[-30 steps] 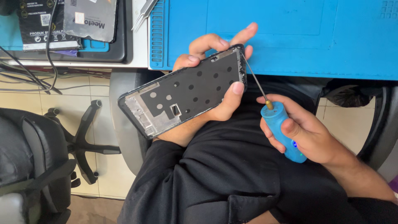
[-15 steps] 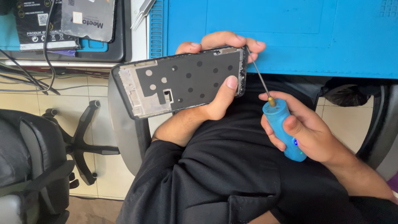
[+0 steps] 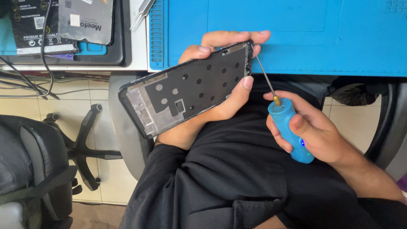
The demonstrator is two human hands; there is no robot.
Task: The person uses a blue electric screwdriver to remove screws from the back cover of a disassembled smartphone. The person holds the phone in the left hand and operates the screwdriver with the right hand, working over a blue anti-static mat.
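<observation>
My left hand [image 3: 220, 101] grips a black phone frame [image 3: 186, 91] by its right end, thumb on the near edge and fingers curled over the far edge. The frame's bare inner side faces up, dotted with round holes, and it tilts down to the left. My right hand [image 3: 313, 131] is closed around a blue-handled screwdriver [image 3: 290, 129]. Its thin metal shaft runs up and left, and its tip meets the frame's top right corner [image 3: 251, 46]. Both hands hover over my lap, just in front of the table edge.
A blue work mat [image 3: 296, 34] covers the table ahead. Tweezers [image 3: 140, 12] lie at its left edge, beside a black tray [image 3: 121, 46] with dark packages. Cables [image 3: 29, 80] hang at the left. A black office chair [image 3: 38, 161] stands at the lower left on the tiled floor.
The phone frame tipped from level back to a slant, its left end dropping. The screwdriver tip stayed at the frame's top right corner. My right hand barely moved.
</observation>
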